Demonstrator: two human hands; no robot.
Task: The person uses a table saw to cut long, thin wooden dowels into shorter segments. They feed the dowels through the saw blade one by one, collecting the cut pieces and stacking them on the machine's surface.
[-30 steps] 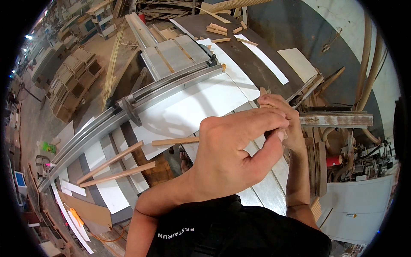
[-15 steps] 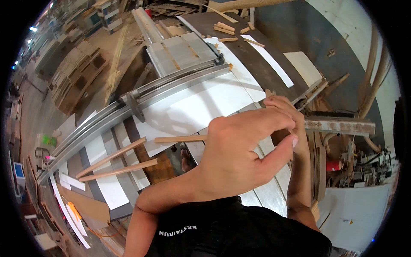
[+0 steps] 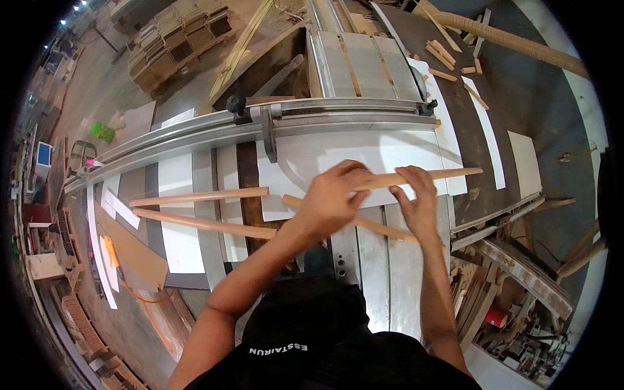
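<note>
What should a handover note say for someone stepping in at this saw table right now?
Left hand: curled over a wooden strip, pressing it on the white panel.
Right hand: fingers on the same strip, slightly further right.
Second strip lies under both hands on the saw table.
Two more strips lie to the left.
Done: nothing visibly cut.
Left: every strip is uncut.

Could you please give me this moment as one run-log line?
left hand: gripping stick | right hand: on stick | stick: flat over saw table | two sticks: lying left
</note>
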